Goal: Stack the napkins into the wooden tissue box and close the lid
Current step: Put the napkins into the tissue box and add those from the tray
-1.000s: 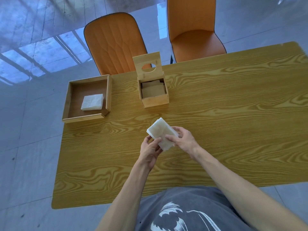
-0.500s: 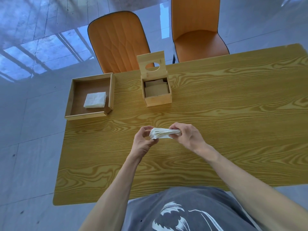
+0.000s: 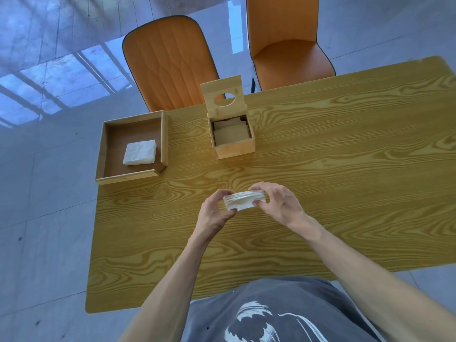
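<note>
A stack of white napkins [image 3: 243, 200] is held edge-on above the middle of the table, pinched at its left end by my left hand [image 3: 214, 211] and at its right end by my right hand [image 3: 280, 202]. The wooden tissue box [image 3: 234, 147] stands farther back near the table's far edge. Its lid [image 3: 223, 97], with a round hole, is tipped up at the back, and flat wooden pieces show inside. A second folded stack of napkins [image 3: 140, 152] lies in the wooden tray [image 3: 106, 146] at the far left.
The wooden table [image 3: 345, 169] stretches to the right. Two orange chairs [image 3: 170, 62] stand behind its far edge, close behind the tissue box. The tray overhangs the table's left edge. Grey tiled floor surrounds the table.
The napkin stack went from lying flat in my hands to being held on edge, squeezed between both hands. Both hands stay over the table's middle.
</note>
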`<control>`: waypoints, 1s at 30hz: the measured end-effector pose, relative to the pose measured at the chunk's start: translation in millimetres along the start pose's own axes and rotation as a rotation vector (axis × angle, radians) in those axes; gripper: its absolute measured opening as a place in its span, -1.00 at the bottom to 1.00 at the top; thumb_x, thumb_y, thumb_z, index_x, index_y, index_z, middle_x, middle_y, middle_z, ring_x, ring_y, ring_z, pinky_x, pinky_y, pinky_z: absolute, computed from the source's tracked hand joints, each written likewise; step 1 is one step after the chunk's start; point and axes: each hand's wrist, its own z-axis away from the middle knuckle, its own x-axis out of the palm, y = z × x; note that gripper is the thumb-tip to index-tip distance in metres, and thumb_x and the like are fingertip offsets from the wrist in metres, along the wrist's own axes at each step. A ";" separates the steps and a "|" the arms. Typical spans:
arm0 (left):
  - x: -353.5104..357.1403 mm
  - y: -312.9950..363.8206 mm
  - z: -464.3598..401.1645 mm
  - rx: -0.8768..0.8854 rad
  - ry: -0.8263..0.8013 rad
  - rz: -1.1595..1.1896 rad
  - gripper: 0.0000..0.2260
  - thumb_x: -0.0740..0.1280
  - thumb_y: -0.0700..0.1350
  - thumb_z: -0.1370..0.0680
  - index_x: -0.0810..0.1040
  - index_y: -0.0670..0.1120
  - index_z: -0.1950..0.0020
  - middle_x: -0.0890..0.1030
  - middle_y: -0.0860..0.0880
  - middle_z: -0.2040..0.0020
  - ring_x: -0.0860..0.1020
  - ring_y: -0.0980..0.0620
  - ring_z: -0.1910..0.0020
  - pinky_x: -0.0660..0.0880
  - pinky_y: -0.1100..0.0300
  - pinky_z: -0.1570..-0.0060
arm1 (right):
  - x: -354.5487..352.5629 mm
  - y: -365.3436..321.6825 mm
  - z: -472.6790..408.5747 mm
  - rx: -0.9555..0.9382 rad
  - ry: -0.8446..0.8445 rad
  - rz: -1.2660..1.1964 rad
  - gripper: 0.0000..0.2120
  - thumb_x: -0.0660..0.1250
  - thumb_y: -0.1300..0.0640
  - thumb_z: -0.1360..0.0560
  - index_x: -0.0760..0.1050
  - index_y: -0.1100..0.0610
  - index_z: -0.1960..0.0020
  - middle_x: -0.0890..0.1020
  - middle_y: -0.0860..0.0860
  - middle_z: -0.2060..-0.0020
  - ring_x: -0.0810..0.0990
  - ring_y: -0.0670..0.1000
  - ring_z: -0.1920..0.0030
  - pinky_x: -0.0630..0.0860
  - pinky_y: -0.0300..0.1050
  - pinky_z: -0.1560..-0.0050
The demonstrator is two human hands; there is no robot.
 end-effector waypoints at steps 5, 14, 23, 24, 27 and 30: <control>-2.0 -1.5 -3.7 0.015 0.015 -0.014 -0.71 0.47 -0.24 -0.41 0.59 0.09 -0.03 0.65 0.09 -0.04 0.55 0.14 -0.13 0.42 0.27 -0.05 | 0.7 2.6 -0.1 0.048 0.024 -0.008 -0.76 0.41 0.13 -0.50 0.60 0.06 -0.17 0.70 -0.01 -0.07 0.63 0.01 -0.10 0.54 -0.08 -0.11; -6.8 -5.7 -16.3 0.002 -0.017 0.020 -0.73 0.50 -0.20 -0.42 0.59 0.14 0.03 0.68 0.08 -0.01 0.60 0.12 -0.11 0.51 0.22 -0.08 | -0.9 6.4 -4.5 0.088 0.023 -0.012 -0.76 0.41 0.12 -0.50 0.61 0.06 -0.17 0.71 -0.02 0.01 0.65 0.00 0.00 0.56 -0.10 -0.01; -45.9 49.9 -68.7 0.142 0.060 0.155 -0.70 0.50 -0.10 -0.48 0.53 0.01 -0.17 0.67 -0.03 -0.06 0.64 0.03 -0.07 0.63 0.11 -0.02 | -47.3 -12.1 -78.5 0.018 0.146 -0.038 -0.64 0.46 0.12 -0.47 0.54 0.14 -0.24 0.71 0.09 0.04 0.69 0.05 0.11 0.65 0.02 0.08; -50.4 56.7 -75.1 0.159 0.070 0.156 -0.69 0.49 -0.09 -0.48 0.53 0.00 -0.19 0.67 -0.02 -0.06 0.64 0.04 -0.07 0.63 0.14 -0.02 | -53.5 -14.6 -89.0 0.012 0.157 -0.032 -0.64 0.46 0.13 -0.47 0.55 0.13 -0.24 0.71 0.09 0.05 0.69 0.06 0.12 0.65 0.02 0.08; -61.4 74.0 -94.5 0.186 0.105 0.160 -0.67 0.47 -0.04 -0.50 0.54 -0.05 -0.23 0.67 -0.02 -0.06 0.64 0.06 -0.06 0.61 0.19 -0.02 | -67.9 -19.4 -117.0 -0.006 0.167 0.001 -0.65 0.44 0.11 -0.48 0.54 0.13 -0.24 0.71 0.08 0.05 0.69 0.06 0.12 0.65 0.01 0.10; -68.5 86.5 -109.7 0.188 0.146 0.134 -0.67 0.40 0.06 -0.55 0.57 -0.07 -0.24 0.67 -0.01 -0.07 0.63 0.08 -0.08 0.55 0.26 -0.03 | -76.3 -24.4 -138.7 -0.015 0.180 0.032 -0.68 0.41 0.10 -0.51 0.54 0.12 -0.24 0.70 0.08 0.04 0.66 0.06 0.12 0.62 -0.02 0.09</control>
